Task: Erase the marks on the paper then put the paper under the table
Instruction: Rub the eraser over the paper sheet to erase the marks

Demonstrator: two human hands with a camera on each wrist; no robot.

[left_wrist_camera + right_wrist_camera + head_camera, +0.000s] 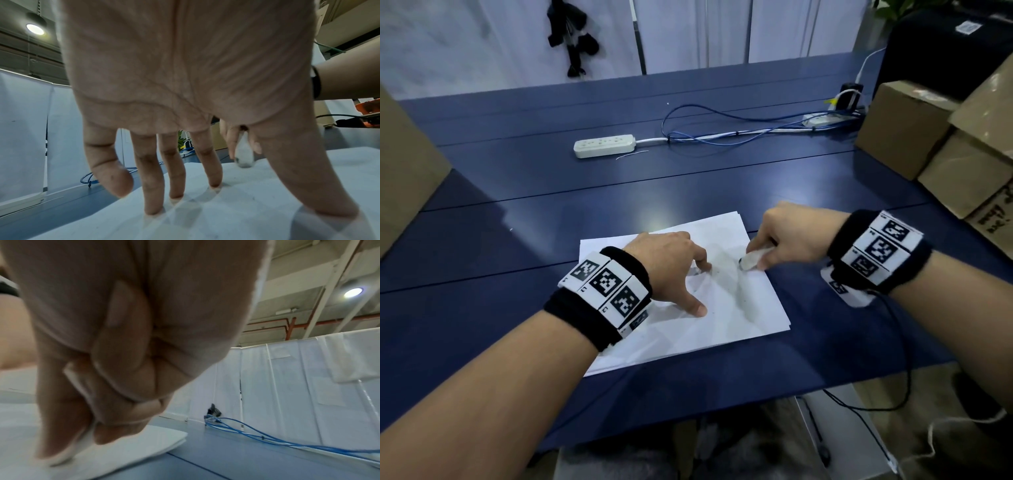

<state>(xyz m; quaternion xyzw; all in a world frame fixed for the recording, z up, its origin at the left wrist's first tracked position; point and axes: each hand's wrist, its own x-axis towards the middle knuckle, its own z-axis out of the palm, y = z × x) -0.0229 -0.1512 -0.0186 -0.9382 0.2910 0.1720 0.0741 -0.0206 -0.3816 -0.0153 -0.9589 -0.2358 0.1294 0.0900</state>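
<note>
A white sheet of paper (pixel 729 308) lies on the dark blue table (pixel 517 240) near its front edge; faint grey smudges and specks show on it. My left hand (pixel 671 267) is spread, fingertips (pixel 153 209) and thumb pressing the paper (pixel 257 186) flat. My right hand (pixel 787 236) pinches a white eraser (pixel 751 260) with a grey-soiled tip that touches the paper's right part. The eraser (pixel 243 153) shows beyond my left fingers in the left wrist view. In the right wrist view the eraser (pixel 82 444) pokes out below my curled fingers onto the paper (pixel 133 449).
A white power strip (pixel 604 145) with white and blue cables (pixel 722 133) lies farther back on the table. Cardboard boxes (pixel 941 154) stand at the right, and another box (pixel 404 171) at the left edge. White curtain panels close the back.
</note>
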